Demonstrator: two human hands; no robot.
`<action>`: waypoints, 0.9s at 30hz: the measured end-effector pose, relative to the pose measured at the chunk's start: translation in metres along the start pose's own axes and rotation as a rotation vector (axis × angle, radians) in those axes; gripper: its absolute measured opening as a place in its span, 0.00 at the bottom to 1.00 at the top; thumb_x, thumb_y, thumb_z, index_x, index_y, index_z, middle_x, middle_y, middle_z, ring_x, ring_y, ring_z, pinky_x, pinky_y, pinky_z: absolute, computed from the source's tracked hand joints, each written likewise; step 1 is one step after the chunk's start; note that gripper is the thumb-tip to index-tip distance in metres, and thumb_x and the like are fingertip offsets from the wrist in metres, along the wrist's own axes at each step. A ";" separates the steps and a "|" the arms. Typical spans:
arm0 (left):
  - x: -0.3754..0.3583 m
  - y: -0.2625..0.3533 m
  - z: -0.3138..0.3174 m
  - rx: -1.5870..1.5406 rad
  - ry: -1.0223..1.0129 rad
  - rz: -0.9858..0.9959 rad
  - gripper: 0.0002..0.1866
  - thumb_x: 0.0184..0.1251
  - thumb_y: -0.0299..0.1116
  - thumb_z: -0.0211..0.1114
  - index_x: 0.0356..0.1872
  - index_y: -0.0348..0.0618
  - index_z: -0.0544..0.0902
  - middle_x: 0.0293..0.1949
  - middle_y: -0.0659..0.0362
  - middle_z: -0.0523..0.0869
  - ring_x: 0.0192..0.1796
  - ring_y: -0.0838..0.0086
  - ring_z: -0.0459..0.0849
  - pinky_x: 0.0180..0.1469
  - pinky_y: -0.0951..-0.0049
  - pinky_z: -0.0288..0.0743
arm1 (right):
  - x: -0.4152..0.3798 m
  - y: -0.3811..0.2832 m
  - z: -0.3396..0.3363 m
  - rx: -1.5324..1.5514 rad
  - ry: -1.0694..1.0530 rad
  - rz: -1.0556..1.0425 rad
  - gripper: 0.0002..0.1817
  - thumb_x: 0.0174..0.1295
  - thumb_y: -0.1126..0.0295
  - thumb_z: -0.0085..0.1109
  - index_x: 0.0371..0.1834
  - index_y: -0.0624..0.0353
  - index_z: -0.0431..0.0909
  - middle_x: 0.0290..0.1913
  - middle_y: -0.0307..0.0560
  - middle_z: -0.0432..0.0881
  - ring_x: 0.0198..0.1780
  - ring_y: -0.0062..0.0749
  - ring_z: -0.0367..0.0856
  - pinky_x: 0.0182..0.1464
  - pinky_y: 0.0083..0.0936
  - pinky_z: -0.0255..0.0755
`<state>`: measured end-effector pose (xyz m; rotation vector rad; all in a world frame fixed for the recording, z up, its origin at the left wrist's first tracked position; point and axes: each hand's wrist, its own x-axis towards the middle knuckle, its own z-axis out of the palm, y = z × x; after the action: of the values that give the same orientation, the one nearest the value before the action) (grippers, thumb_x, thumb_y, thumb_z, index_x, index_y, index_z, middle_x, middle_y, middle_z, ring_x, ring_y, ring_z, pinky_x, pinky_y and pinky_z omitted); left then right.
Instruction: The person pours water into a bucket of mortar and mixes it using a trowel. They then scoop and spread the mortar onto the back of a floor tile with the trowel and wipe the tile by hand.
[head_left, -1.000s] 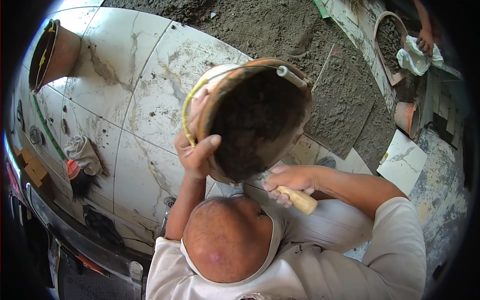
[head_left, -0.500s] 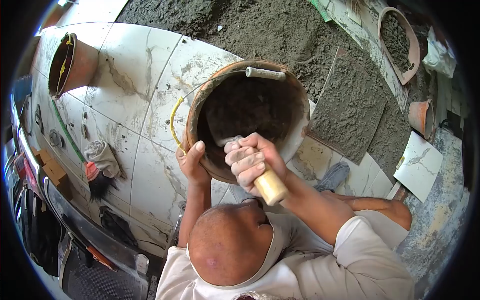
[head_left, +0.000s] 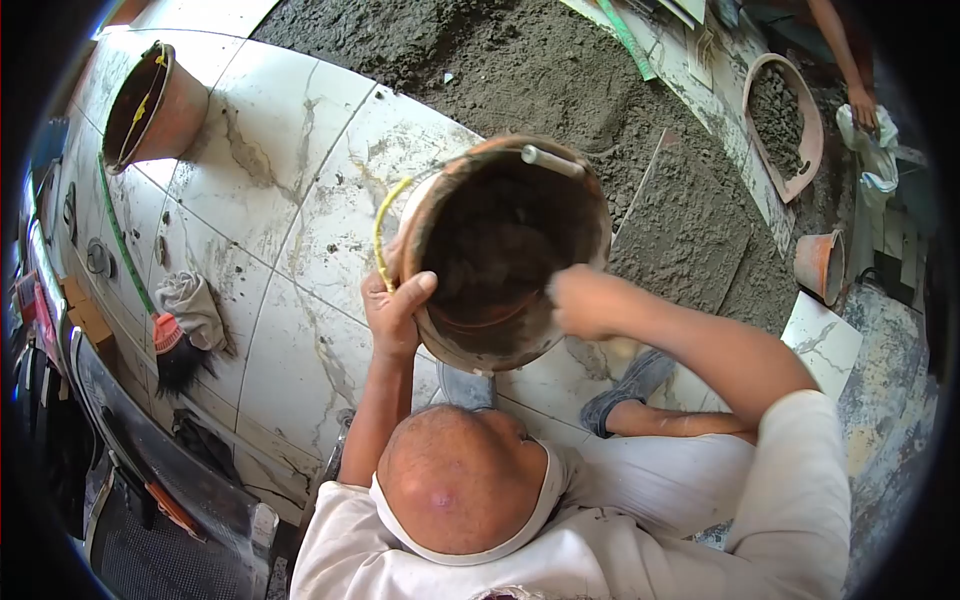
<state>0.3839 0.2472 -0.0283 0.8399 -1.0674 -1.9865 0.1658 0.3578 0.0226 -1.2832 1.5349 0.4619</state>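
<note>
My left hand [head_left: 395,305] grips the near left rim of an orange bucket [head_left: 505,250], tilted with its mouth toward me and its inside smeared with dark mortar. The bucket's wire handle with a white grip [head_left: 552,161] lies across the far rim, and a yellow cord [head_left: 381,232] hangs at its left side. My right hand [head_left: 585,300] is a motion-blurred closed fist at the bucket's right rim. A pale blur just below it looks like the wooden trowel handle [head_left: 623,347]; the blade is not visible.
White marble-look tiles [head_left: 290,200] cover the floor at left, with a second bucket [head_left: 150,100], a rag [head_left: 190,300] and a red brush [head_left: 170,352]. Grey mortar bed [head_left: 520,60] lies beyond, with a mortar-coated tile [head_left: 680,220]. Another person's hand [head_left: 860,98] is near a mortar pan [head_left: 780,120].
My right hand has come out of the bucket's mouth and swung to its right rim. The bucket has tipped and shifted slightly right, with my left hand still on its rim.
</note>
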 end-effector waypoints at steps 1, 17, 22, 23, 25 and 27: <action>0.003 0.003 0.004 -0.004 -0.004 0.005 0.34 0.52 0.31 0.66 0.63 0.27 0.71 0.58 0.52 0.78 0.59 0.69 0.76 0.64 0.72 0.64 | 0.009 -0.023 -0.009 -0.014 -0.067 0.058 0.16 0.53 0.66 0.54 0.26 0.73 0.82 0.33 0.70 0.82 0.39 0.59 0.83 0.44 0.43 0.78; 0.020 0.011 0.020 0.039 -0.010 0.048 0.29 0.55 0.29 0.66 0.59 0.26 0.74 0.57 0.53 0.79 0.60 0.71 0.75 0.65 0.72 0.61 | -0.047 0.011 -0.048 -0.246 0.636 0.062 0.07 0.56 0.72 0.54 0.33 0.64 0.77 0.26 0.51 0.82 0.32 0.43 0.86 0.31 0.36 0.80; 0.032 0.015 0.026 0.048 -0.072 0.089 0.31 0.54 0.30 0.65 0.60 0.25 0.73 0.57 0.50 0.79 0.61 0.69 0.75 0.66 0.70 0.61 | 0.014 -0.025 0.030 -0.479 0.676 0.113 0.06 0.52 0.72 0.57 0.30 0.61 0.81 0.29 0.46 0.83 0.29 0.35 0.86 0.28 0.29 0.80; 0.029 0.011 0.024 0.086 -0.042 0.119 0.31 0.54 0.30 0.65 0.60 0.25 0.72 0.57 0.50 0.80 0.61 0.69 0.75 0.66 0.70 0.61 | 0.014 -0.027 0.048 -0.487 0.728 0.117 0.06 0.54 0.71 0.55 0.32 0.62 0.77 0.28 0.48 0.82 0.29 0.36 0.86 0.26 0.30 0.79; 0.030 0.006 0.017 0.168 -0.014 0.170 0.31 0.54 0.31 0.65 0.60 0.25 0.72 0.56 0.51 0.80 0.60 0.69 0.76 0.66 0.70 0.61 | -0.025 -0.033 0.040 -0.353 0.627 0.257 0.07 0.55 0.71 0.54 0.34 0.62 0.75 0.29 0.49 0.81 0.32 0.36 0.86 0.25 0.30 0.79; 0.030 0.005 0.017 0.057 0.028 0.061 0.31 0.54 0.30 0.65 0.60 0.25 0.73 0.56 0.50 0.80 0.60 0.68 0.75 0.66 0.69 0.61 | -0.060 -0.010 0.020 -0.321 0.427 0.161 0.08 0.57 0.71 0.51 0.37 0.62 0.74 0.31 0.52 0.82 0.35 0.41 0.86 0.29 0.32 0.79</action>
<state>0.3556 0.2276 -0.0227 0.8531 -1.1244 -1.8968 0.1779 0.3993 0.0698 -1.5842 1.9905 0.5808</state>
